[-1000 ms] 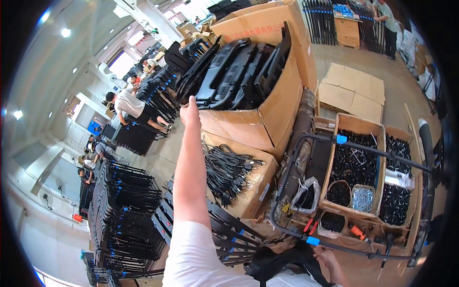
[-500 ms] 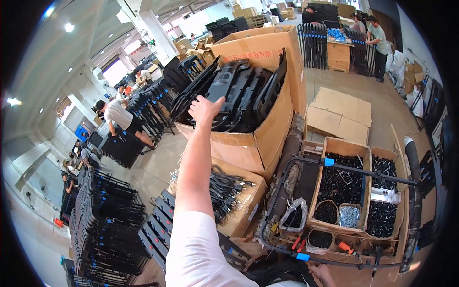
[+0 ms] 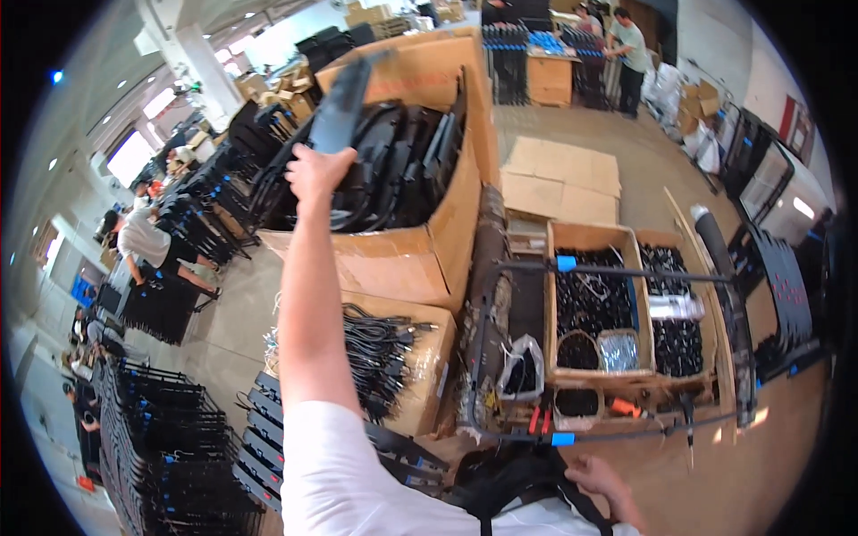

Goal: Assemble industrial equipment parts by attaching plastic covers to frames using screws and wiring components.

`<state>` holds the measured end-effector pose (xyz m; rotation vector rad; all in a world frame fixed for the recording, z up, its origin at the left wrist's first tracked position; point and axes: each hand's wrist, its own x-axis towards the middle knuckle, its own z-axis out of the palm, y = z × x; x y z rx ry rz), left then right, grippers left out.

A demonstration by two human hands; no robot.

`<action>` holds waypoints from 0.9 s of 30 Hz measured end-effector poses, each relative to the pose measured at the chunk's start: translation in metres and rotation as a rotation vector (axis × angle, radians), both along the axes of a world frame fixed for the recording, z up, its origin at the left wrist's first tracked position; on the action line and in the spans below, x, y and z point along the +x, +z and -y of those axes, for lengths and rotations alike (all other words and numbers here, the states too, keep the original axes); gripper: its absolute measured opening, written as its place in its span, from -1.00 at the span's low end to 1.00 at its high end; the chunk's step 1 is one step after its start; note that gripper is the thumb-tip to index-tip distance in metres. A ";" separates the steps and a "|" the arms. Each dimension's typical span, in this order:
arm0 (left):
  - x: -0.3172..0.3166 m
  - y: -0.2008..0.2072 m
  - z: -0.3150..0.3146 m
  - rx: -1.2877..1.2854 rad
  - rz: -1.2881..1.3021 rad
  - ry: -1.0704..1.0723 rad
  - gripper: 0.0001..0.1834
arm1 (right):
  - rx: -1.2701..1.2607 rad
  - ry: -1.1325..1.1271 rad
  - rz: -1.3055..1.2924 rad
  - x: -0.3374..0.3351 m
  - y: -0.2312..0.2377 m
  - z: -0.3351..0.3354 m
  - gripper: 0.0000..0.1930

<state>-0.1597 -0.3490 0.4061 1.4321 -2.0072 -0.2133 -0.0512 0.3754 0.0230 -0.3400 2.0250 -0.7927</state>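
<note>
My left hand (image 3: 317,176) is stretched out over a large cardboard box (image 3: 384,268). It is closed on the lower end of a long black plastic panel (image 3: 340,107), which stands tilted upward and is blurred at its top. More black plastic parts (image 3: 402,161) stand packed on edge in the box. My right hand (image 3: 599,478) hangs low near my body, fingers curled, with nothing visible in it. Just beyond it, apart from the hand, lies a black tubular frame (image 3: 648,431) with blue clips, resting across the workbench.
Wooden trays (image 3: 550,313) on the right hold black small parts and silver screws (image 3: 618,351). Black cables (image 3: 380,357) lie on a carton before the big box. Folded black frames (image 3: 170,438) stack at the left. A person (image 3: 143,241) bends over frames; others work further back.
My left hand has closed on a black panel and raised its far end out of the box. My view has turned to the right. The right hand has moved away from the tubular frame.
</note>
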 end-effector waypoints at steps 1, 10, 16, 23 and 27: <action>0.012 0.006 -0.007 -0.038 -0.081 -0.023 0.21 | -0.027 0.064 0.011 -0.010 0.063 0.032 -0.49; 0.101 -0.079 -0.256 -0.062 -0.355 -0.690 0.17 | -0.742 -0.277 -0.297 -0.119 0.208 0.174 -0.40; 0.164 -0.269 -0.373 0.210 -0.120 -0.589 0.16 | -0.938 -0.166 0.080 -0.148 0.121 0.261 -0.59; 0.165 -0.352 -0.416 0.278 0.048 -0.321 0.14 | -0.748 -0.192 0.269 -0.148 -0.013 0.284 -0.79; 0.141 -0.355 -0.433 0.267 0.157 -0.265 0.13 | -0.688 -0.239 0.360 -0.167 -0.037 0.279 -0.77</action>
